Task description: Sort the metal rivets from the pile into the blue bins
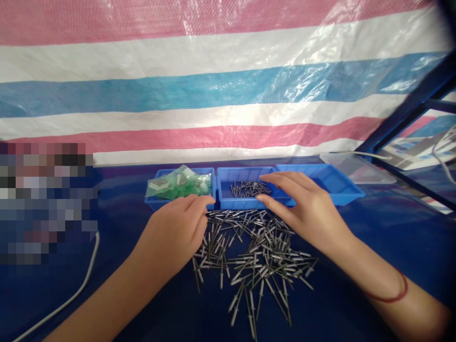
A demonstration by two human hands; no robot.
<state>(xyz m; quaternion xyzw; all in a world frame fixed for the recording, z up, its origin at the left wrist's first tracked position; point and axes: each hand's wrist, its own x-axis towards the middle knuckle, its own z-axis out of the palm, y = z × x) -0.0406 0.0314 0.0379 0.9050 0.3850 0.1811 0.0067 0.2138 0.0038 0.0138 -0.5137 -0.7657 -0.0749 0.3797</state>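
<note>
A loose pile of blind rivets lies spread on the blue table in front of three blue bins. My left hand is curled at the pile's left side, by the front corner of the left bin. Its fingertips are mostly hidden, so I cannot make out what they hold. Over the right part of the middle bin reaches my right hand, thumb and fingers apart, nothing seen between them. Several rivets lie inside that bin. Green-tinted plastic bags with small metal pieces fill the left bin.
The right bin stands beside the middle one, partly behind my right hand. A clear plastic sheet or lid lies at the back right. A white cable runs along the left. Striped sheeting hangs behind; a dark frame borders the right.
</note>
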